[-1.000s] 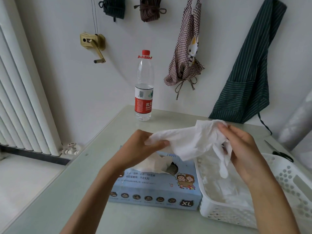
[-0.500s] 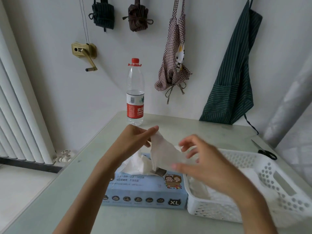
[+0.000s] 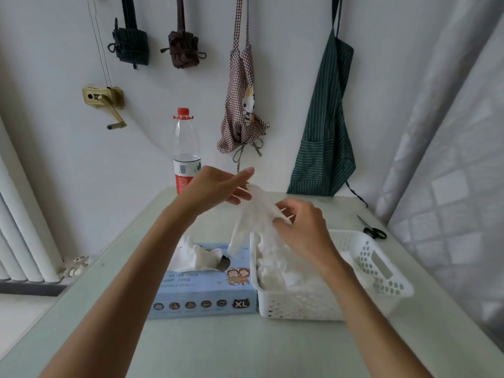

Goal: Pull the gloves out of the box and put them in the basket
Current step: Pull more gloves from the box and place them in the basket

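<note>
A thin white glove [image 3: 252, 222] hangs in the air above the seam between box and basket. My left hand [image 3: 218, 186] pinches its top edge between thumb and fingers. My right hand [image 3: 297, 227] pinches its right side a little lower. The light-blue glove box [image 3: 201, 293] marked XL lies on the table, with another white glove [image 3: 196, 256] bunched up out of its opening. Right beside the box stands the white perforated basket [image 3: 379, 271], with several crumpled white gloves [image 3: 275, 271] inside.
A water bottle [image 3: 186, 151] with a red cap stands behind the box near the wall. Black scissors [image 3: 373, 230] lie at the table's far right edge. Aprons hang on the wall behind; a radiator [image 3: 24, 227] is at the left.
Both hands rose with the glove; the left now pinches its top higher above the box. The right hand went from open fingers in front of the glove to pinching its side.
</note>
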### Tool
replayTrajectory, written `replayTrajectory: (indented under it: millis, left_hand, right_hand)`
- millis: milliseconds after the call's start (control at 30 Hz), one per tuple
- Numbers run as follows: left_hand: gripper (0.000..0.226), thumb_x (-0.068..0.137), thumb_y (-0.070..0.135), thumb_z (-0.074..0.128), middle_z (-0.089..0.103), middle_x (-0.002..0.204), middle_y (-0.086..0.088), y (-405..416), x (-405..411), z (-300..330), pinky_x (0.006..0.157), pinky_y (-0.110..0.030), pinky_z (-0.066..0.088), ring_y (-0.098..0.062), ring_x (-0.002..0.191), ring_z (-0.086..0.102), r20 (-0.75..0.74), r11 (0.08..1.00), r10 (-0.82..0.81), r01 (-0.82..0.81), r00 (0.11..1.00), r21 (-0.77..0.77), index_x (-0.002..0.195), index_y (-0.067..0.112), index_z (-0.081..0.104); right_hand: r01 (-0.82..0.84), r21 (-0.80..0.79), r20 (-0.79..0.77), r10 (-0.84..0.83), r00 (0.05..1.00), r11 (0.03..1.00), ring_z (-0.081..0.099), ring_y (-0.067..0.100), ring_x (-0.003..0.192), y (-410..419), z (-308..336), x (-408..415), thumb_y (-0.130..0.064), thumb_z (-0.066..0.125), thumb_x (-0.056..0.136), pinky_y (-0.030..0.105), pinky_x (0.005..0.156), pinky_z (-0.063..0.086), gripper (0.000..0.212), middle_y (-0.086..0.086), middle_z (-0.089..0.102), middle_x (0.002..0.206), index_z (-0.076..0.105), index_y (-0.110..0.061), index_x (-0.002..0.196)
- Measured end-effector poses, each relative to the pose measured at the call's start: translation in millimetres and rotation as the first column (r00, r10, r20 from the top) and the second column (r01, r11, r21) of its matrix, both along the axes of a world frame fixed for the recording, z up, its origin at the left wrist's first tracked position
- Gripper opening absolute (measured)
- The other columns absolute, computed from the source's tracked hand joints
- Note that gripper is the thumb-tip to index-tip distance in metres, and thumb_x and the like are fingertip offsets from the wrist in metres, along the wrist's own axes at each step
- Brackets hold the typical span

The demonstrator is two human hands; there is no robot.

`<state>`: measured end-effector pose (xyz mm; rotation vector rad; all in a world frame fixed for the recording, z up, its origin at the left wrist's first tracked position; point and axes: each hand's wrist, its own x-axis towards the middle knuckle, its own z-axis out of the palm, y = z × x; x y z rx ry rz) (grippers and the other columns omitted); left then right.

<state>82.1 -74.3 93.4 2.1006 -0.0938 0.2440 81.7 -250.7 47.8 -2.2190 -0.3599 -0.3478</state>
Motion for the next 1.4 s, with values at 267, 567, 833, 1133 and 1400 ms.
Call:
replayTrajectory:
  millis: [267,567,833,1133,1400]
  left_hand:
    - [0.049,0.07,0.047,0.075,0.064,0.108,0.01,-36.8,1.5,-36.5,0.091,-0.022,0.049,-0.001,0.099,0.061,-0.065,0.916,-0.278,0.284,0.958,0.284,0.111,0.025,0.06]
    - [0.023,0.089,0.024,0.064,0.072,0.092,-0.01,-62.2,13.4,-24.9,0.074,-0.023,0.051,-0.013,0.077,0.064,0.027,0.961,-0.255,0.251,0.966,0.117,0.097,0.004,0.072]
    - [0.024,0.087,0.023,0.066,0.072,0.098,-0.012,-62.3,19.9,-9.9,0.086,-0.035,0.052,-0.026,0.093,0.068,0.05,0.95,-0.27,0.258,0.962,0.176,0.101,0.006,0.072]
    - [0.024,0.09,0.009,0.061,0.069,0.105,-0.01,-57.2,32.5,-30.1,0.07,-0.004,0.047,-0.01,0.085,0.063,0.072,0.974,-0.223,0.219,0.972,0.063,0.111,0.001,0.067]
    - [0.02,0.095,0.012,0.053,0.067,0.103,-0.004,-47.1,28.8,-29.9,0.073,-0.003,0.045,-0.005,0.086,0.059,0.296,0.999,0.047,-0.037,0.954,-0.04,0.11,0.007,0.065]
  right_hand:
    - [-0.21,0.184,-0.398,0.268,0.878,0.96,0.063,0.006,0.065,-73.0,44.4,4.4,-0.009,0.065,0.087,0.019,0.062,0.053,0.021,0.002,0.068,0.085,0.065,-0.017,0.107]
    - [-0.335,-0.142,-0.595,0.19,0.781,0.931,0.066,0.013,0.102,-103.6,55.5,8.0,-0.029,0.077,0.076,0.031,0.095,0.051,0.063,-0.005,0.067,0.112,0.049,-0.019,0.132]
    - [-0.081,0.308,-0.41,0.209,0.888,0.948,0.065,0.014,0.086,-104.8,48.3,28.2,-0.026,0.07,0.084,0.025,0.081,0.05,0.019,0.004,0.072,0.095,0.07,-0.015,0.099]
    - [0.152,0.212,0.335,-0.218,0.917,0.965,0.058,-0.004,0.068,-108.8,37.4,44.3,-0.024,0.054,0.096,0.018,0.067,0.047,0.01,-0.011,0.061,0.077,0.059,-0.016,0.096]
    - [0.216,0.096,0.693,-0.221,0.686,0.972,0.05,0.011,0.051,-83.3,23.2,36.9,-0.031,0.045,0.1,0.029,0.05,0.045,0.023,-0.002,0.067,0.073,0.06,-0.015,0.107]
